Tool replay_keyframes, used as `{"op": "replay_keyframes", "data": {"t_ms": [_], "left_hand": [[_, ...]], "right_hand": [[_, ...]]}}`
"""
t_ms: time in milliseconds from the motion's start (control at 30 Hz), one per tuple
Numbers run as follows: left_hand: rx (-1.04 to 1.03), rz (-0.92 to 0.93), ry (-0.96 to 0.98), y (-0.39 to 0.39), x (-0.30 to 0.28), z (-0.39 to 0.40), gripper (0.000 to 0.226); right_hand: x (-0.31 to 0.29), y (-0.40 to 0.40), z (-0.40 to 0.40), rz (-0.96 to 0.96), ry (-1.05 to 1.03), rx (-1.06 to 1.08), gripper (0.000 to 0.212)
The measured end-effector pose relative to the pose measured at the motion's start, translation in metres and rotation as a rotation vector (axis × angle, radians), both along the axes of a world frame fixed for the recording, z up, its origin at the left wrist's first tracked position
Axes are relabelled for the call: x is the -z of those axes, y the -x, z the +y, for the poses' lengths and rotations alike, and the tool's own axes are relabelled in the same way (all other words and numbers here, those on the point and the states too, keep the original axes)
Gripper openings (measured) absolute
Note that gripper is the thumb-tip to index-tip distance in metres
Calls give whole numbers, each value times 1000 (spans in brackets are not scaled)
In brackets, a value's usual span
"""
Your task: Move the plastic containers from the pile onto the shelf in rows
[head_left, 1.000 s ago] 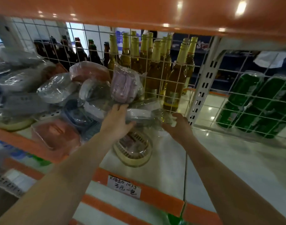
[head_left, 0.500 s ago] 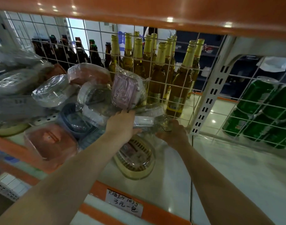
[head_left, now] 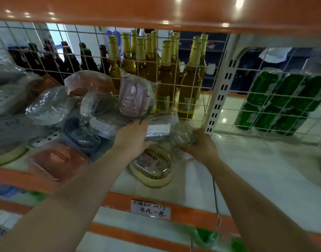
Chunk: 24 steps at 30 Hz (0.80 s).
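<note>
A pile of plastic-wrapped containers fills the left half of the white shelf. A pink one leans against the wire back at the pile's right end. Just below it, a grey wrapped container lies between my hands. My left hand grips its left side, thumb underneath. My right hand holds the crinkled wrap at its right end. A cream slotted container lies flat on the shelf beneath both hands. An orange one sits at the front left.
A wire grid backs the shelf, with amber and dark bottles behind it. A white slotted upright stands right of my hands, green can packs beyond. An orange shelf edge runs overhead. A handwritten price label is on the front lip.
The view has shifted closer and slightly right. Both hands stay on the grey wrapped container; my right hand has closed further round its crinkled right end.
</note>
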<state>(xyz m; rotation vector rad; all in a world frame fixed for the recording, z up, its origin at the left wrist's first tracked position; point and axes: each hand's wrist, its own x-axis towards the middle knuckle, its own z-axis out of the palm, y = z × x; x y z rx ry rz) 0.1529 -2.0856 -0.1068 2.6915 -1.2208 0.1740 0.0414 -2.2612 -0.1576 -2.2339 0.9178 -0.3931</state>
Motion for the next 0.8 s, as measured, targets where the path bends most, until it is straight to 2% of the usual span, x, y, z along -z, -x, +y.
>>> {"op": "replay_keyframes", "data": {"t_ms": [200,400,500,800], "left_hand": [[53,-38,49,19,-14,13,53],[-1,-68,227,47,-27,26,52],[46,-108,280,67,-28,22,54],[204,11,328,133,-18,-17,56]], "right_hand": [[-17,38,19,-67,19,71,72],[-24,84,41,-129,23,150,79],[-27,109,48,-142,50,205,84],[-32,208,39,-157,106,382,81]]}}
